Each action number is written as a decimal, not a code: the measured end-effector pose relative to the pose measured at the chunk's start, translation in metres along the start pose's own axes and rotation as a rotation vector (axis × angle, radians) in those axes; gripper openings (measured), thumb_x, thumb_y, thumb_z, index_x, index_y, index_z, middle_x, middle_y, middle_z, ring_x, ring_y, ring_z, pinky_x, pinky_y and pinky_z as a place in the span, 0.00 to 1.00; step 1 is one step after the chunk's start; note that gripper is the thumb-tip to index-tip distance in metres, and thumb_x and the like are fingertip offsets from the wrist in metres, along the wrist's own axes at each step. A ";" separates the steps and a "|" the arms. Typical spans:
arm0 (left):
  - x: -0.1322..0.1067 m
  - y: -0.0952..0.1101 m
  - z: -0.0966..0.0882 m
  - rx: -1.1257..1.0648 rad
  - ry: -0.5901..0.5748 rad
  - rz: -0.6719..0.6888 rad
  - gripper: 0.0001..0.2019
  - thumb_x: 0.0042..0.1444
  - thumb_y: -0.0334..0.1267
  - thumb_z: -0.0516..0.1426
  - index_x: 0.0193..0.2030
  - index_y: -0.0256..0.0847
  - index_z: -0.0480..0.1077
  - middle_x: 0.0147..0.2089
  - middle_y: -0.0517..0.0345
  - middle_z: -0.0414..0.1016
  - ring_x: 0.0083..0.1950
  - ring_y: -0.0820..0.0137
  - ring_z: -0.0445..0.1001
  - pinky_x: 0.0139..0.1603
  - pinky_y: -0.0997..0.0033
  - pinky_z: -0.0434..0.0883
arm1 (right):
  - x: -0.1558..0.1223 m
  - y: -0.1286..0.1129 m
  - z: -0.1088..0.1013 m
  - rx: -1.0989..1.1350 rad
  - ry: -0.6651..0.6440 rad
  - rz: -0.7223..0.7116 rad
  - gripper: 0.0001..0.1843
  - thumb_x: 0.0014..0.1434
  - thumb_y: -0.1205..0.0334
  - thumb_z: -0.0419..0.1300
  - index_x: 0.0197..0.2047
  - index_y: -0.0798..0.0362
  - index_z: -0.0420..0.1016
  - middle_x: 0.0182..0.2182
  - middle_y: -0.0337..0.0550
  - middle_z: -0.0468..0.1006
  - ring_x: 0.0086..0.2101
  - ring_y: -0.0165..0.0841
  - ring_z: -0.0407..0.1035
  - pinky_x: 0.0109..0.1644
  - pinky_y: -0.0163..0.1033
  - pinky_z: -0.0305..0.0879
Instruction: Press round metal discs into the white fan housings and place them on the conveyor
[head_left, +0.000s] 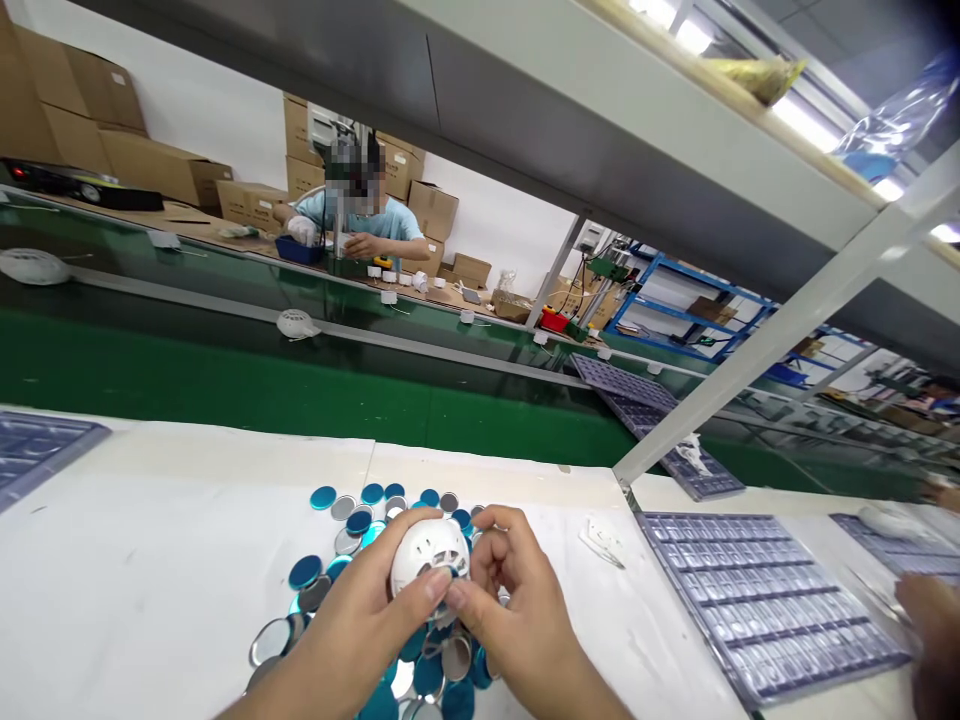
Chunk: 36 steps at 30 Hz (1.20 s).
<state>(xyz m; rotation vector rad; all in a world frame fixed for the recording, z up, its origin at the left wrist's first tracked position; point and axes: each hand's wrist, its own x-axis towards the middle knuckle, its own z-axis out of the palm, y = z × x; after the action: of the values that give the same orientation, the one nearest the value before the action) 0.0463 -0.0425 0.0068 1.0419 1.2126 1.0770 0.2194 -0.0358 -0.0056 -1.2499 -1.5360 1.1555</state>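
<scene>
My left hand (pixel 375 590) is wrapped round a white rounded plastic housing (pixel 427 548) with slots and vent openings, its thumb pressed on the lower front. Against the housing's lower right edge rests the thumb of my right hand (pixel 517 590), its other fingers curled beside it. Whether anything small sits between the two thumbs is hidden. Beneath and around both hands lie many loose round discs (pixel 305 572), some with blue faces and some silvery like mirrors. They are spread over the white work surface (pixel 150 570).
Right of my hands lies a small white part (pixel 602 541), then a clear compartment tray (pixel 772 600). Another person's hand (pixel 930 610) is at the far right. A green conveyor (pixel 225 370) carries white housings. A metal post (pixel 787 320) and overhead shelf (pixel 525 130) stand close. A co-worker (pixel 390 225) sits opposite.
</scene>
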 end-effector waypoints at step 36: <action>0.052 0.048 -0.046 -0.452 0.248 -0.027 0.12 0.67 0.36 0.52 0.55 0.36 0.65 0.47 0.43 0.78 0.43 0.64 0.82 0.38 0.73 0.79 | 0.060 0.041 -0.033 0.165 0.327 -0.006 0.04 0.51 0.61 0.60 0.30 0.51 0.70 0.28 0.41 0.75 0.31 0.37 0.71 0.37 0.42 0.70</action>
<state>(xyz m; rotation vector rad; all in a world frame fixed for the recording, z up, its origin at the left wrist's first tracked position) -0.0008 0.0186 0.0414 0.5550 1.0997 1.4088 0.2509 0.0318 -0.0349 -1.2511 -1.1786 0.9948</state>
